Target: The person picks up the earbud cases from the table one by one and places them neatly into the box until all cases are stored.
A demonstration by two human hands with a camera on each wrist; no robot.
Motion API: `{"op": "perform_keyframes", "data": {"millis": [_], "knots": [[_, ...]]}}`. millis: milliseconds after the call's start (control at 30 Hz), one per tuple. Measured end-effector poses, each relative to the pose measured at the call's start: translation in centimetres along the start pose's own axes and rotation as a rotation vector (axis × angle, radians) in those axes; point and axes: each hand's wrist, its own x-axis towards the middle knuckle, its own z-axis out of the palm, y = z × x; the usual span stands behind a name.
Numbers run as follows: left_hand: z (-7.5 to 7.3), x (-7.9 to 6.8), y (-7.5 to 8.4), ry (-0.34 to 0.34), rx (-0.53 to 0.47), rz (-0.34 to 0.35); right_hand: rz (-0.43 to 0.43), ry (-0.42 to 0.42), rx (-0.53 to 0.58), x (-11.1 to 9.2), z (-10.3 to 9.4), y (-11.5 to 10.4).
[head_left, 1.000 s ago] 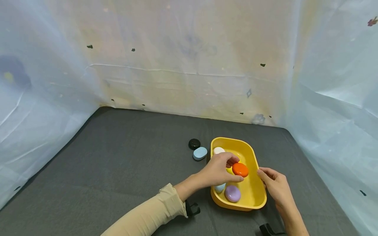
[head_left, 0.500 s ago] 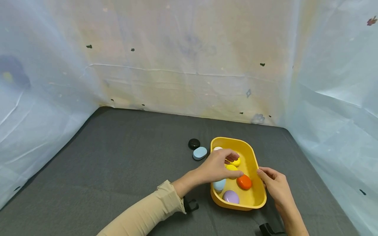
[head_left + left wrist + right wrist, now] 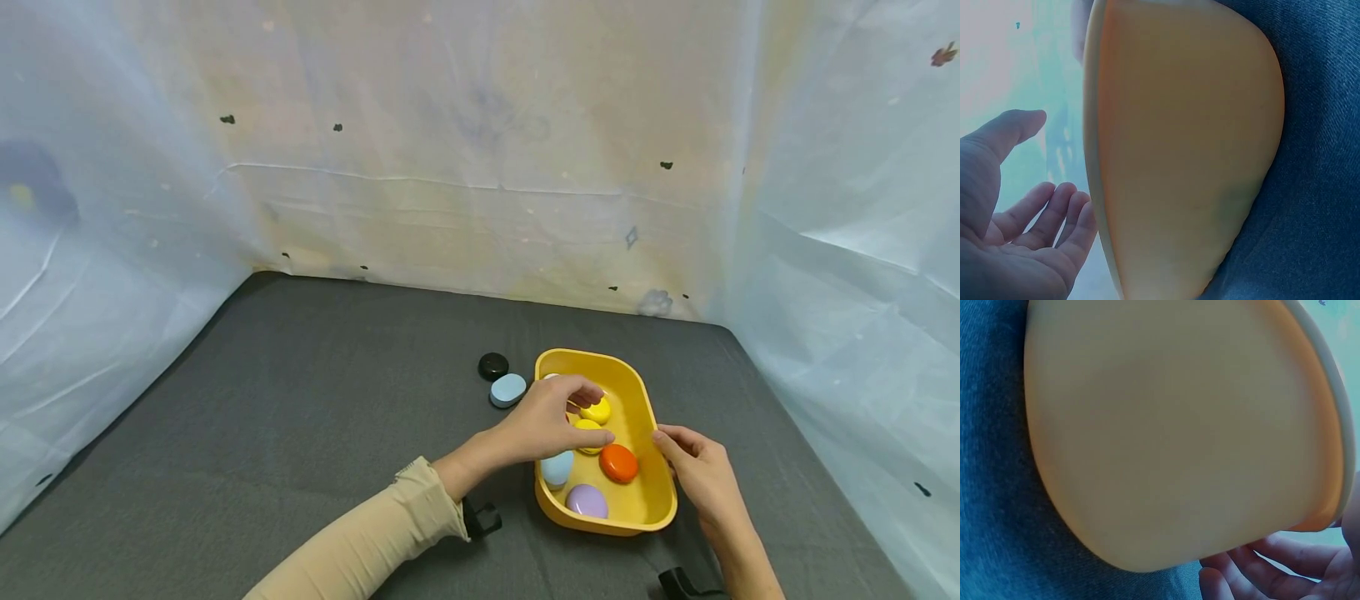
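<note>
My left hand [image 3: 551, 421] hovers over the yellow tray [image 3: 652, 504] with thumb and fingers spread and nothing between them. Just beyond the thumb, a glossy orange pebble-like piece [image 3: 618, 463] lies on the tray floor. Two yellow pieces [image 3: 597, 411] show between and behind the fingers. Nearer the front are a light blue piece [image 3: 557, 472] and a purple one [image 3: 587, 501]; a white one is mostly hidden behind the left hand. On the tray's right side, my right hand [image 3: 697, 471] pinches the rim, its fingers [image 3: 1285, 553] against the outer wall in the right wrist view.
Outside the tray, to its left, a black rounded piece [image 3: 492, 366] and a light blue one [image 3: 507, 389] lie on the dark grey cloth [image 3: 300, 433]. Pale patterned sheets [image 3: 465, 167] hang around the table at the back and sides.
My left hand has let go of the orange piece, which came down toward the tray's front right. The hand has drawn back slightly left. The right hand stays at the rim.
</note>
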Motion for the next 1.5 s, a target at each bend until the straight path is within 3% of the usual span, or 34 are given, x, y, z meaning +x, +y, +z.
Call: {"op": "perform_keyframes", "data": {"millis": [233,400,600,767,900,1133,1500], "knots": [[-0.8,-0.1,-0.1,0.045,0.008,0.008,0.002,-0.004,-0.002,0.1,-0.1,-0.1],[-2.3,-0.5,-0.8,0.142,-0.014,0.016,0.009,0.001,-0.005,0.1,-0.1,-0.1],[-5.1,-1.3,-2.7,0.286,-0.004,-0.017,0.013,-0.004,0.002,0.1,0.0,-0.2],[-7.0,-1.8,-5.1,0.337,-0.021,-0.105,0.007,-0.004,0.007,0.1,-0.1,-0.3],[-7.5,-2.2,-6.9,0.318,-0.019,-0.188,0.008,-0.004,0.006,-0.1,0.0,-0.3],[-7.1,-2.7,-8.8,0.196,-0.025,-0.249,0.020,-0.007,0.006,-0.2,0.1,-0.3],[-5.8,-2.5,-9.4,0.205,0.016,-0.289,0.011,-0.011,0.012,-0.1,0.0,-0.3]]}}
